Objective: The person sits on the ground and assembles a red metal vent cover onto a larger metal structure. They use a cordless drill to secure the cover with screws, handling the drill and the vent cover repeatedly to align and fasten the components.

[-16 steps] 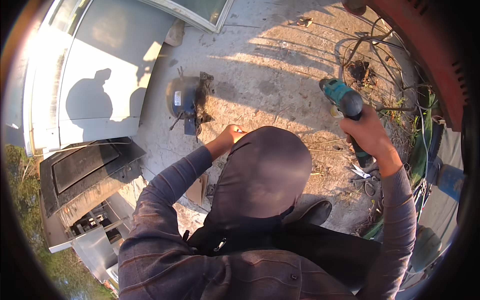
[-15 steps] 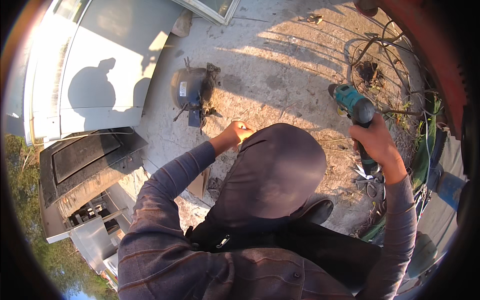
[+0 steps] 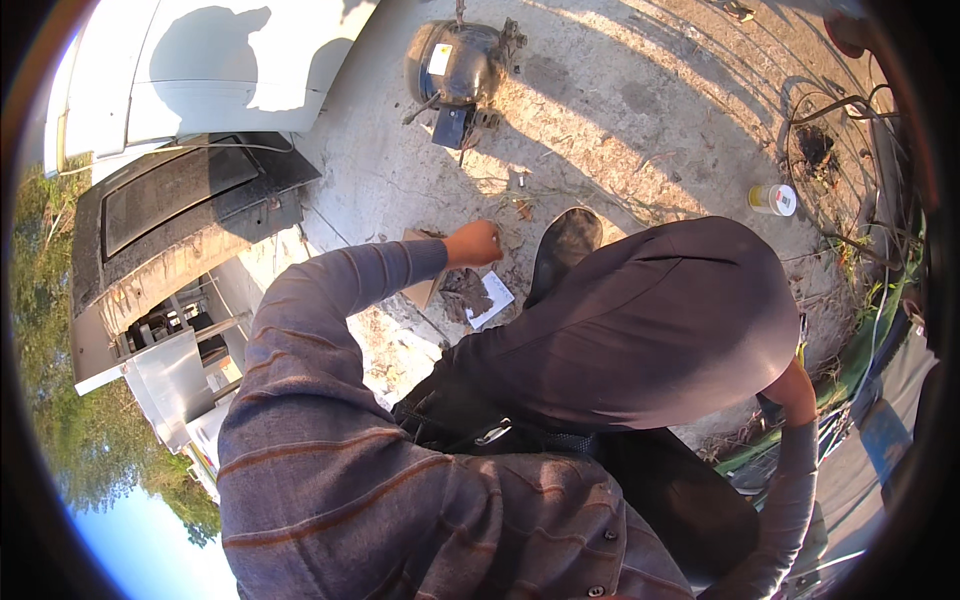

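Observation:
My left hand (image 3: 473, 244) is closed, its fingers curled in above the ground beside a cardboard piece (image 3: 424, 288). Whether anything small is inside cannot be made out. Just below it, a white paper (image 3: 490, 301) lies near dark scraps. My right hand (image 3: 797, 393) reaches down behind my bent knee (image 3: 690, 310); its fingers are hidden, and no drill shows there. A sliver of something yellowish peeks out by the knee's edge. Farther off stands a black, dome-shaped compressor (image 3: 455, 65) with a white label, short pipes and a dark box on its side.
A small yellow-and-white can (image 3: 772, 199) lies on the rough concrete at right. Cables (image 3: 850, 105) coil at the far right. At left are a white panel (image 3: 215, 75) and a dirty dark-topped appliance (image 3: 180, 200). My shoe (image 3: 567, 250) rests ahead of me.
The view has shifted, and my knee has swung to the right. My right hand, earlier holding a teal cordless drill in sight, has dropped behind the knee. My left hand stays closed.

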Available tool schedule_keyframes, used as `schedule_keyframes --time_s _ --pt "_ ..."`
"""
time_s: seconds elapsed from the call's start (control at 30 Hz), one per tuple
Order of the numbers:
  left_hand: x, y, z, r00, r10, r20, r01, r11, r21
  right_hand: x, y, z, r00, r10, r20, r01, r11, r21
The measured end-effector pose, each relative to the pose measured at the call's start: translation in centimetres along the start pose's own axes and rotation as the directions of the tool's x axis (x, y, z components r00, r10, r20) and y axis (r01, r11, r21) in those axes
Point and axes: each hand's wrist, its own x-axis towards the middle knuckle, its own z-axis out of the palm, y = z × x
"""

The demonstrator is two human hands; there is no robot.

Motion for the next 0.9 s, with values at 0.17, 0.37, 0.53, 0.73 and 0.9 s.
schedule_keyframes --time_s 0.17,0.37,0.53,0.73,0.9 --pt "-3.3 -1.8 0.1 0.967 -0.02 0.253 0.017 1.0 0.013 -1.3 2.3 -0.2 1.0 0.007 0.026 -0.002 0.981 -0.194" --pt "-2.3 -0.2 -3.3 0.965 0.06 -0.254 -0.076 0.996 -0.053 -2.9 0.8 -1.1 0.993 0.116 0.006 -0.116 0.99 -0.086" --pt "1.4 3.6 -3.8 0.88 0.007 -0.475 -0.086 0.986 -0.144 -1.8 -1.7 -0.9 0.931 0.359 0.059 -0.358 0.933 -0.029" --pt "8.4 2.8 -2.4 0.86 0.023 -0.51 -0.103 0.986 -0.129 -0.3 -1.5 -0.8 0.852 0.521 0.049 -0.506 0.845 -0.173" --pt "12.0 1.4 -6.9 0.898 0.277 -0.342 -0.294 0.956 0.003 -0.5 -0.5 -0.8 0.897 0.438 -0.067 -0.441 0.869 -0.226"
